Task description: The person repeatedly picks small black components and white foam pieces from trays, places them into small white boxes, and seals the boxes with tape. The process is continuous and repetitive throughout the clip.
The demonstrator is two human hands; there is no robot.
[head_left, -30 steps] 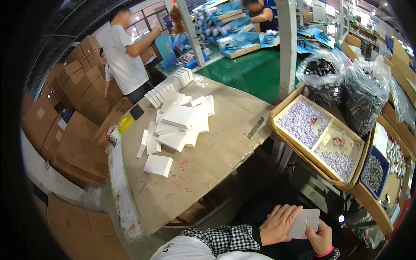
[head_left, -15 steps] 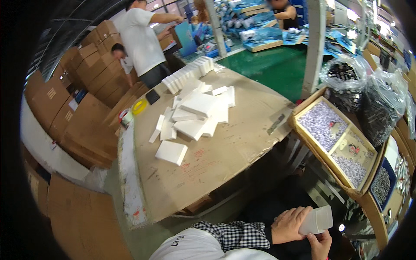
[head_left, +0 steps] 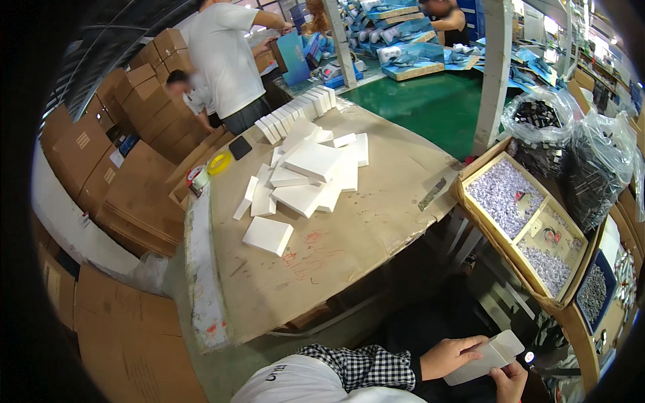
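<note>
In my lap area, at the lower right, I hold a small white box (head_left: 478, 363), a flap standing out at its far right end. My left hand (head_left: 449, 356) grips it from the left, fingers laid across its top. My right hand (head_left: 508, 381) closes on the near right edge, by the flap. Beyond my arms, similar flat white boxes (head_left: 312, 161) lie in a loose pile on the cardboard-covered table (head_left: 363, 235). One white box (head_left: 267, 235) lies apart on the near side, and a row of them (head_left: 295, 115) stands on edge behind.
To my right sits a divided wooden tray (head_left: 514, 238) of small pale parts, with a blue bin (head_left: 596, 290) of metal pieces beside it. Plastic bags (head_left: 591, 174) of black parts stand behind. Yellow tape (head_left: 219, 162) rests on the table's left. Cartons (head_left: 127, 329) line the left; people work beyond.
The white box has tilted and turned in my hands, its flapped end now pointing up and right. My right hand has shifted slightly right and down along its edge.
</note>
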